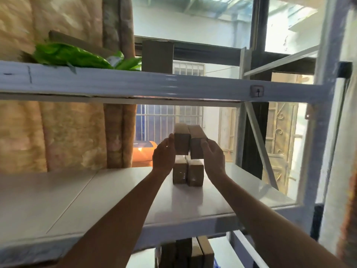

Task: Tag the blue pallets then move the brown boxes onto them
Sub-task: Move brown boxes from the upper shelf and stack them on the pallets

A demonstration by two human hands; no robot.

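Two long brown boxes [188, 142] are held side by side above the white middle shelf [108, 192]. My left hand [163, 155] presses the left box's outer side, and my right hand [213, 155] grips the right box's outer side. Directly beneath them two more brown boxes [188, 174] lie on the shelf, ends toward me. No blue pallet is in view.
The upper shelf beam [154, 84] runs just above my hands, carrying a green plastic bag [77, 56] and a brown carton [157, 56]. More brown boxes [195, 252] stand on the shelf below. A rack upright [324, 113] and diagonal brace [260, 144] stand at the right.
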